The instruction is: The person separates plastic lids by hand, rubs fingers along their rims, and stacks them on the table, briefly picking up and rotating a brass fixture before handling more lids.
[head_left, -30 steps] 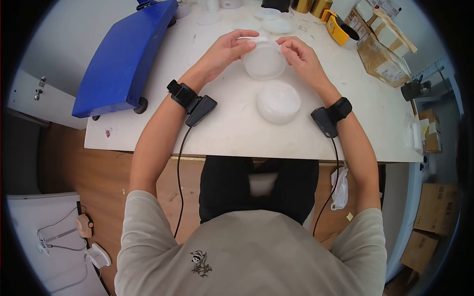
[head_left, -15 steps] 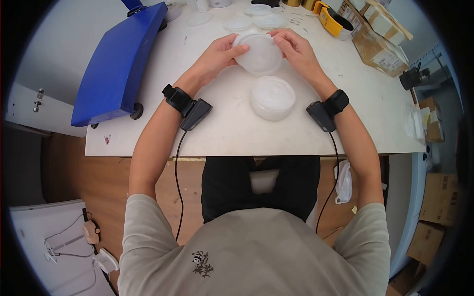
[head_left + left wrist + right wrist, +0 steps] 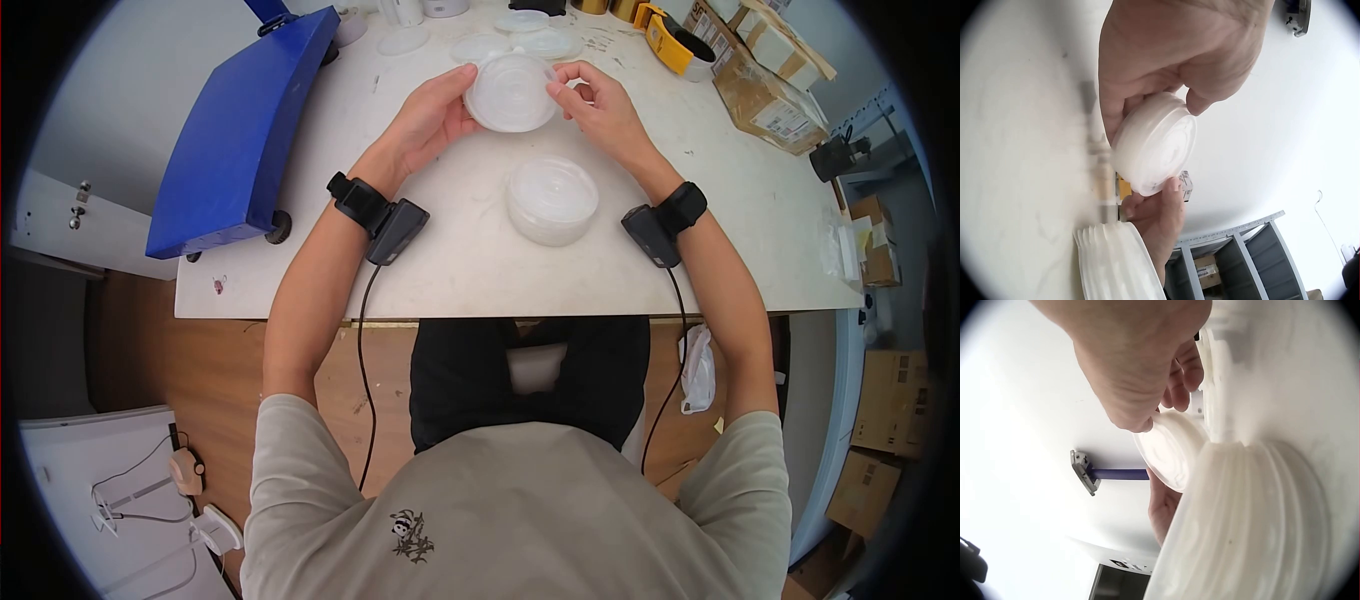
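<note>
Both hands hold a round translucent plastic container (image 3: 512, 93) above the table, its flat round face tilted toward the head camera. The left hand (image 3: 428, 115) grips its left side, the thumb at the rim and the fingers behind, as the left wrist view shows around the container (image 3: 1154, 147). At the opposite edge, the right hand (image 3: 600, 108) pinches the rim between thumb and forefinger; its other fingers curl loosely. Nearer the body stands a stack of similar round plastic pieces (image 3: 553, 200), whose ridged layers (image 3: 1241, 519) show in the right wrist view.
Several flat translucent discs (image 3: 545, 42) lie at the back of the white table (image 3: 470, 270). A blue platform on wheels (image 3: 240, 130) occupies the left side. At the back right are a yellow-and-black roll-shaped object (image 3: 675, 45) and taped cardboard boxes (image 3: 770, 105).
The container has moved up and slightly left, and its face has turned toward the head camera. The right hand's fingertips have shifted from the far rim to the right edge.
</note>
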